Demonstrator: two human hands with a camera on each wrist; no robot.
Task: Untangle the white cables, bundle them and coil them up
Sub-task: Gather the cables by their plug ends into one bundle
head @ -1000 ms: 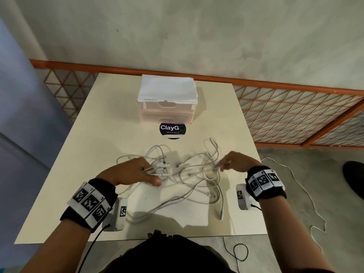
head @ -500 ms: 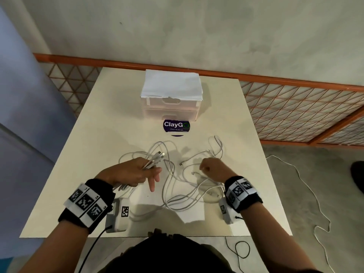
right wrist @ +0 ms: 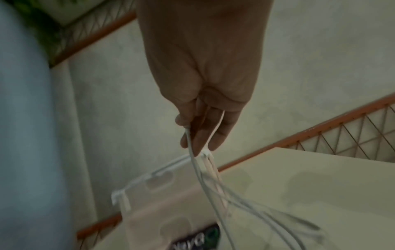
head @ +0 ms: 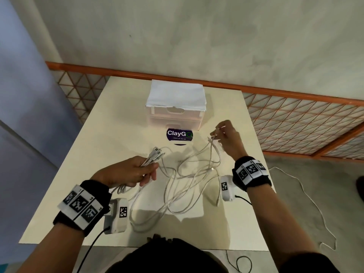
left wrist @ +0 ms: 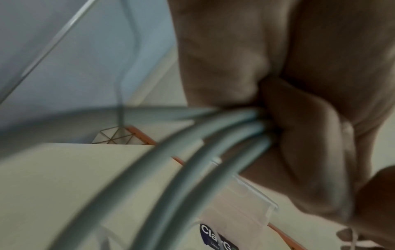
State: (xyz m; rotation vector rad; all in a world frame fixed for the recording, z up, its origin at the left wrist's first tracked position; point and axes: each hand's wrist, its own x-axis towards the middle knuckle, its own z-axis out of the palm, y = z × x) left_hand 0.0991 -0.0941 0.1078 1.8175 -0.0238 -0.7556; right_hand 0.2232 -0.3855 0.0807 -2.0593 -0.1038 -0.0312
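The left hand [head: 130, 172] grips several white cables [head: 183, 186] in curled fingers, while the raised right hand [head: 228, 138] pinches cable ends at its fingertips.

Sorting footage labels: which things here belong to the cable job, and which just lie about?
Job:
tangled white cables
left hand
right hand

Lying about:
translucent plastic drawer box
folded white cloth
round dark ClayGo sticker

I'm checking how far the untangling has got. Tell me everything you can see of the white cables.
The white cables are thin, smooth and plastic-looking, several of them, still crossed in loose loops on the cream table. The left hand grips a bunch of them side by side, plug ends sticking out past the fingers. The right hand pinches a few other ends, lifted above the table near the storage box. The slack between sags onto the tabletop.
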